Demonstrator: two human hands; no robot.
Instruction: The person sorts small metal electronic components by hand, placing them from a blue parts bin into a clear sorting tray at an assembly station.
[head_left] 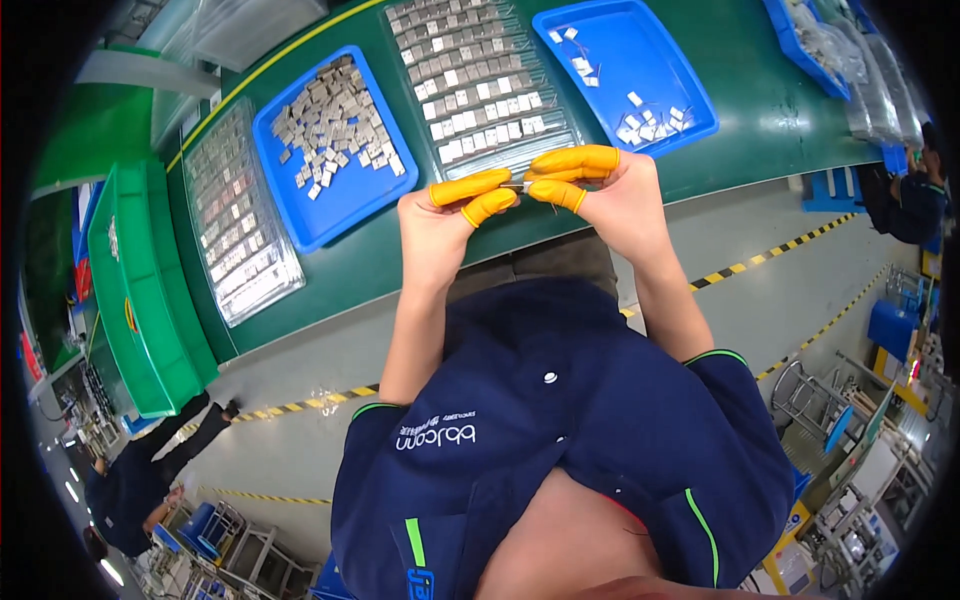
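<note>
Yellow finger cots cover several fingertips of both my hands. Between them, near the table's front edge, is a small metallic part (517,186), mostly covered by the fingers. My left hand (455,205) pinches its left side, and my right hand (595,185) pinches its right side. Just beyond my hands lies a clear plastic tray (432,112) with rows of small white and grey rectangular parts. To its left, a blue tray (283,196) holds a loose pile of similar parts. A second blue tray (665,75), at the right, carries a few white parts with thin leads.
Another filled clear tray (262,275) lies at the left, beside a long green bin (150,345). Bagged parts (870,95) and a blue tray edge sit at the far right of the green table (790,125). Other people are at the lower left and right edge.
</note>
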